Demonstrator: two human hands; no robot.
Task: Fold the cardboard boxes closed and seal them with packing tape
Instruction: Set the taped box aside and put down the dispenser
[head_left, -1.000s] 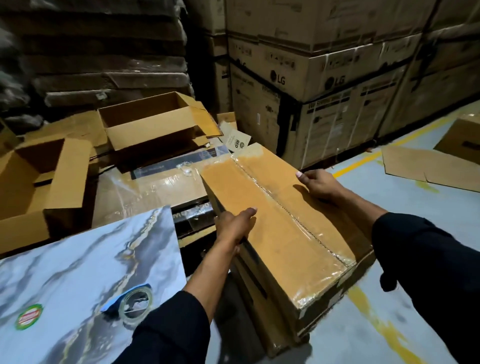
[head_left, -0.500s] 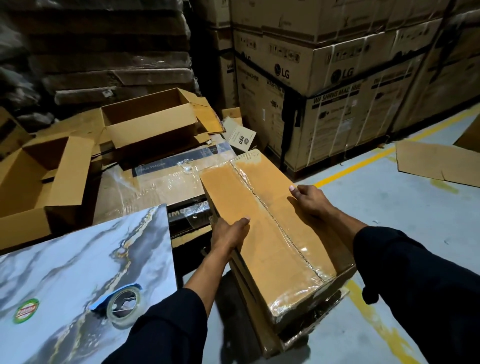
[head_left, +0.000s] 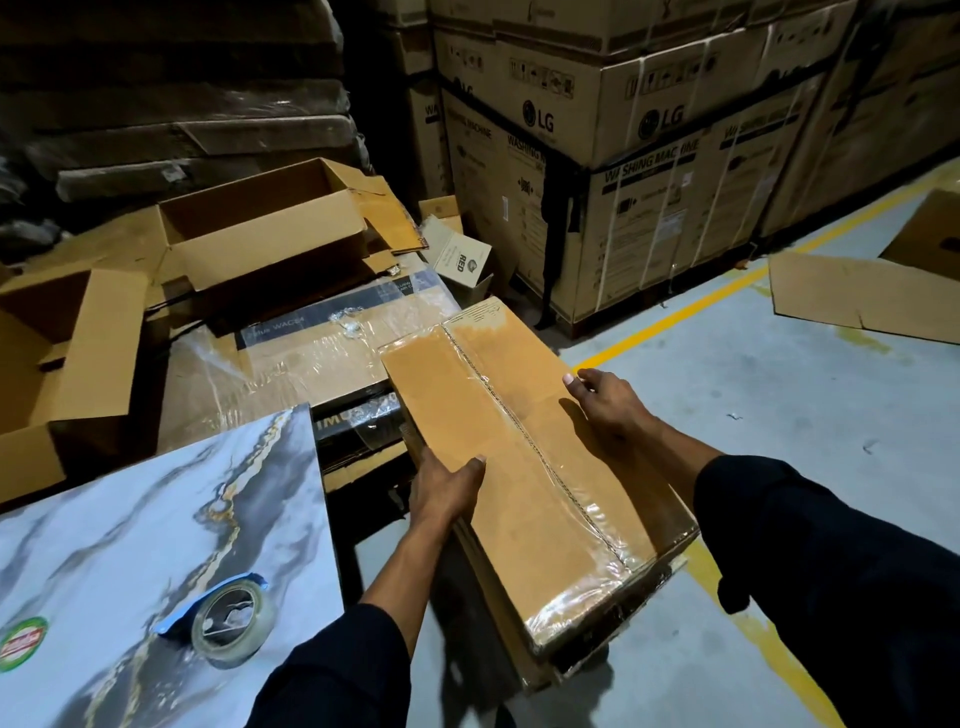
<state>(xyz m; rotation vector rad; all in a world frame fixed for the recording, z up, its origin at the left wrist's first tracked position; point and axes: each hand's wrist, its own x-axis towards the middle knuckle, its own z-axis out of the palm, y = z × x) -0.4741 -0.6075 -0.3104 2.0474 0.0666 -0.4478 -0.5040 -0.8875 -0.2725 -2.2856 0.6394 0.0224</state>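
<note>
Far left: an open box (head_left: 62, 358) lay with its flaps loose, not folded or taped. Just right of it and further back, a second open box (head_left: 260, 234) sat on the stack with its flaps spread, also unsealed. Judged: both were left to do.

Low left: the tape roll (head_left: 231, 623) lay flat on the marbled board (head_left: 104, 545), near that board's right edge, touched by neither hand. Behind the board sat a wrapped carton (head_left: 311, 358).

Centre: the sealed box (head_left: 524, 457) was closed, with clear tape running along its centre seam and over the near end; it rested tilted on another box beneath it. Judged: this one was finished bar handling.

The left hand (head_left: 447, 493) gripped the box's left long edge, thumb on top, fingers curled down the side. The right hand (head_left: 605, 400) held the right long edge, fingers curled over it, tips out of sight.

Room: the box's left side stood just beside the board and the wrapped carton, so it was tight there. To the right lay bare floor (head_left: 779, 395) with a yellow line (head_left: 675, 317), a flattened cardboard sheet (head_left: 857, 296) well apart, and stacked LG cartons (head_left: 649, 156) behind. Judged: the right offered the free way out.
</note>
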